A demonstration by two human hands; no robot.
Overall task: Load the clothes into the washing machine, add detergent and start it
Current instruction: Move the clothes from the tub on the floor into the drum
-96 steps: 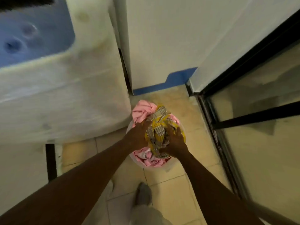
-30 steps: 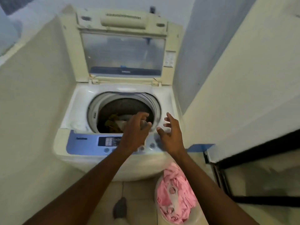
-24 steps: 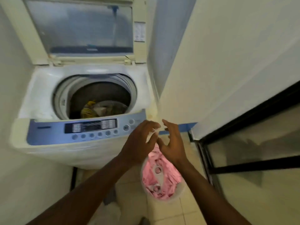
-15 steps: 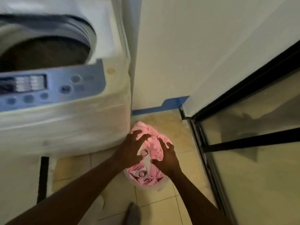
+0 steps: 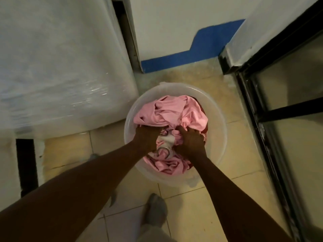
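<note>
The round see-through plastic tub (image 5: 218, 137) sits on the tiled floor (image 5: 192, 206), just beside the big white washing machine (image 5: 61, 67). Crumpled pink clothes (image 5: 171, 110) fill it. The left hand (image 5: 146, 137) and the right hand (image 5: 190, 139) both dig in, fingers curled, grabbing the cloth.

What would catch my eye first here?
The pink clothes heaped in a pale round tub on the floor, mid-picture, grab the eye first, with the left hand and right hand dug into them. Beside the tub, to the left, stands the white washing machine; a blue stripe runs along the wall behind.
</note>
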